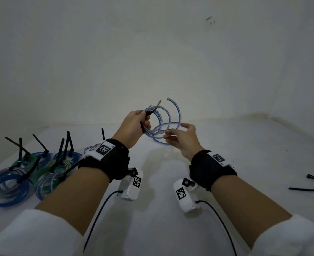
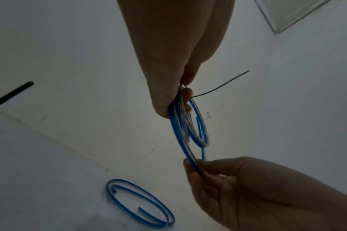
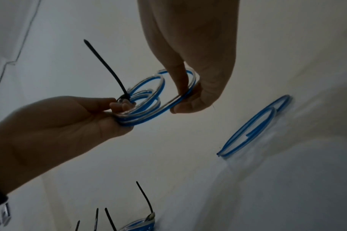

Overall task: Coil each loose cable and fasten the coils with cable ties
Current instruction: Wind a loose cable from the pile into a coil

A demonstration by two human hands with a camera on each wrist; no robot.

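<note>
Nearest, the right hand [image 3: 198, 93] pinches the outermost loop of the blue cable [image 1: 163, 122], held in the air above the table [image 1: 245, 163]. Beyond, the left hand [image 1: 134, 126] grips the gathered turns with a black cable tie [image 3: 109, 70]. The unwound loops spring rightward from the left fingers [image 3: 121, 106], so the right hand is nearer to them.
</note>
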